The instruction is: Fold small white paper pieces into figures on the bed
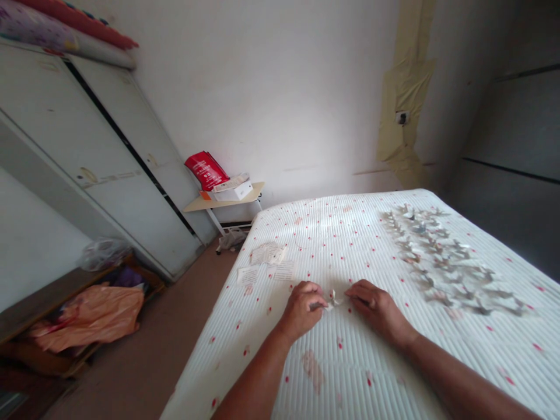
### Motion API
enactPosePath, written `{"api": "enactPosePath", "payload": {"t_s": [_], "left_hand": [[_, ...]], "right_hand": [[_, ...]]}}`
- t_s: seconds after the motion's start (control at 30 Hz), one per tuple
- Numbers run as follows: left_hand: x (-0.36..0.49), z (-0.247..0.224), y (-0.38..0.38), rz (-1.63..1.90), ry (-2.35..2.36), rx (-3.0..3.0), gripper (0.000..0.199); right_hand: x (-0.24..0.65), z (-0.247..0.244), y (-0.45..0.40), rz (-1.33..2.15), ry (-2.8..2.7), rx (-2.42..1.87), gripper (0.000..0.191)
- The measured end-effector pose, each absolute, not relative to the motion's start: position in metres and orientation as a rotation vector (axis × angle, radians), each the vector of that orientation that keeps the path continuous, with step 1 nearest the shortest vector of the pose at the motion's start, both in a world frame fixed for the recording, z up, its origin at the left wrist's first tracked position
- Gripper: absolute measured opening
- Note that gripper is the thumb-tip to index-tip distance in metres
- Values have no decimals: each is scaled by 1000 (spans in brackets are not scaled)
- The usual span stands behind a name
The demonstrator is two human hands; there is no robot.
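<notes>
1. The left hand (304,306) is pinching one end of a small folded paper (333,298), its thumb and forefinger closing on the edge and its other fingers curling in.
2. The right hand (371,303) is facing it from the other side, thumb and fingertips bunching close together just beside the paper; whether they are gripping its tip, I cannot tell.
3. The folded paper is sitting between the two hands, a narrow part of it pointing up, above a white bed cover (359,245) that is showing ribs and red spots.
4. Printed paper slips (284,270) are lying flat beyond the left hand, some of them overlapping.
5. Many small folded paper figures (441,248) are standing in rows along the right side of the bed, well apart from the hands; their finer shapes are blurring.
6. Past the bed's far left corner, a small table (192,205) is holding a white box (238,191) and a red bag (205,170).
7. Behind everything, a pale wall (280,87) is rising, with yellowish tape (391,87) surrounding a socket (402,118).
</notes>
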State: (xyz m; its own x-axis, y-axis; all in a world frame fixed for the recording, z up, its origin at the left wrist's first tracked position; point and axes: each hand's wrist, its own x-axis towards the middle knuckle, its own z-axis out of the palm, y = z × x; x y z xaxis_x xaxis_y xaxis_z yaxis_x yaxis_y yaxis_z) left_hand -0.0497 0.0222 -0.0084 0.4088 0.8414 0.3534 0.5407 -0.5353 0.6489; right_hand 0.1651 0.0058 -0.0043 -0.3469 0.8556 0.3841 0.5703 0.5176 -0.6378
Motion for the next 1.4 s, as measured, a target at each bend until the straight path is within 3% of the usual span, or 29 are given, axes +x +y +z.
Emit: {"api": "enactPosePath", "payload": {"t_s": [0.33, 0.53, 0.7, 1.03, 1.2, 1.4], "left_hand": [[-52, -13, 25, 964, 1169, 2272, 30], [-53, -14, 21, 1018, 1205, 2277, 32], [-51, -14, 18, 991, 1219, 2325, 22], [-49, -10, 17, 977, 1252, 2410, 17], [-50, -10, 15, 989, 1236, 2389, 24], [-52, -11, 14, 999, 1224, 2354, 35]], "right_hand": [[162, -6, 9, 531, -2133, -1218, 37], [159, -4, 9, 430, -2226, -1223, 30], [155, -2, 10, 336, -2283, -1280, 22], [152, -8, 11, 53, -2376, -1233, 25], [154, -2, 7, 139, -2356, -1202, 24], [168, 1, 9, 537, -2178, -1126, 16]]}}
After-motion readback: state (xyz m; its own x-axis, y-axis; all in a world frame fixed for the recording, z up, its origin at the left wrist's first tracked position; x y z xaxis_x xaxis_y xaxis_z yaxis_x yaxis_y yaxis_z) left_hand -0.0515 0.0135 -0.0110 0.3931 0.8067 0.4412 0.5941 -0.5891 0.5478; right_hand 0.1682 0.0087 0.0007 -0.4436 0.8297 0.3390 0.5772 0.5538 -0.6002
